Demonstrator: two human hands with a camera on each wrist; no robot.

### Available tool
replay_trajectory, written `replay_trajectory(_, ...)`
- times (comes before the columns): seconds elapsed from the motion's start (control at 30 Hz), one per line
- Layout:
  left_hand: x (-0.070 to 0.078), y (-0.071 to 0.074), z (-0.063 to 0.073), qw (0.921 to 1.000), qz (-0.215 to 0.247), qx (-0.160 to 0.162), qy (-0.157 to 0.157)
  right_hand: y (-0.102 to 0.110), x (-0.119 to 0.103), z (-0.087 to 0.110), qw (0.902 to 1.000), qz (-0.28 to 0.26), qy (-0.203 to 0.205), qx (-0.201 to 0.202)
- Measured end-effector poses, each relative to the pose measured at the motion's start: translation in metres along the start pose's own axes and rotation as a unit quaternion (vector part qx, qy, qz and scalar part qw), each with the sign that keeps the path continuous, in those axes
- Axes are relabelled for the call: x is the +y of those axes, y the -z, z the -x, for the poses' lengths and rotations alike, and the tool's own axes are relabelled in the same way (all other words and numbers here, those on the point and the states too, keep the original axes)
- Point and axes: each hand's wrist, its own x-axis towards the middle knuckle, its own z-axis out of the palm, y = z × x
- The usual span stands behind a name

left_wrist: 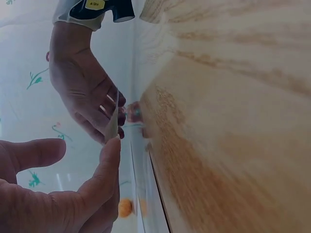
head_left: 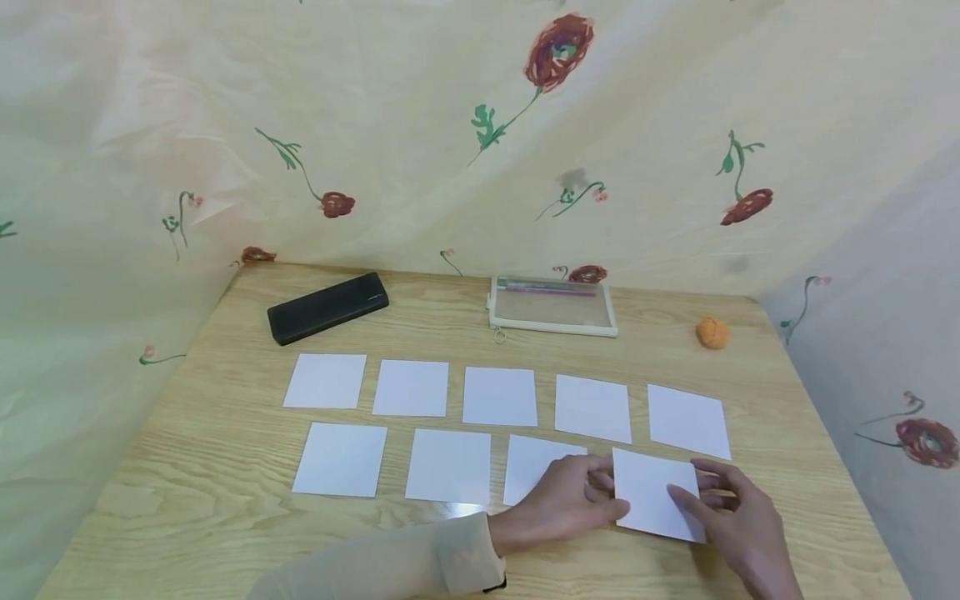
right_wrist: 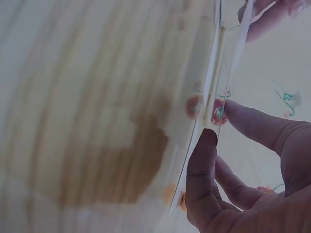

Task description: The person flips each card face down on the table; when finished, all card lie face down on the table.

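Observation:
My right hand [head_left: 738,517] pinches a white square card [head_left: 654,493] at its right side, thumb on top and fingers beneath. In the right wrist view the card [right_wrist: 240,46] appears edge-on, passing between thumb and fingers. My left hand [head_left: 558,502] is at the card's left edge; its fingertips touch that edge while the thumb stands apart in the left wrist view. The card is raised slightly off the table. Left of it lie three white cards in the front row, the nearest one [head_left: 531,457] partly hidden by my left hand. Behind runs a row of several more cards [head_left: 499,397].
A black case [head_left: 328,308] lies at the back left of the wooden table [head_left: 187,467]. A clear zip pouch [head_left: 553,310] with pencil-like items inside is at the back middle. An orange fuzzy ball [head_left: 712,332] sits at the back right. Flowered cloth [head_left: 405,125] hangs behind the table.

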Motion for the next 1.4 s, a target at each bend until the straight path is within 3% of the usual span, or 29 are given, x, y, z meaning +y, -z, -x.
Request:
replay_trajectory(0.17,-0.002,-0.002,-0.004,0.9997,-0.019,-0.010,0.012,-0.002,0.000,-0.005,0.9996,0.025,-0.003,0.015)
replay_trajectory(0.4,-0.002,-0.003,-0.006,0.9986,-0.023,-0.044,0.016,-0.004,0.001,-0.007,0.9991,0.041,-0.012,-0.001)
replay_trajectory(0.63,0.002,-0.005,-0.005,0.9958,-0.066,-0.035,0.053,0.000,0.000,-0.008,0.9982,0.058,0.001,-0.018)
replay_trajectory(0.87,0.005,-0.006,-0.003,0.9930,-0.098,-0.031,0.057,0.005,0.000,-0.011,0.9978,0.055,-0.005,-0.038)
replay_trajectory(1.13,0.000,0.003,0.001,0.9934,-0.096,-0.052,0.033,0.009,0.002,-0.015,0.9977,0.052,0.003,-0.045)
replay_trajectory(1.4,-0.001,0.036,0.014,0.9947,-0.085,-0.039,-0.042,0.009,-0.007,-0.016,0.9932,0.092,0.045,-0.056)
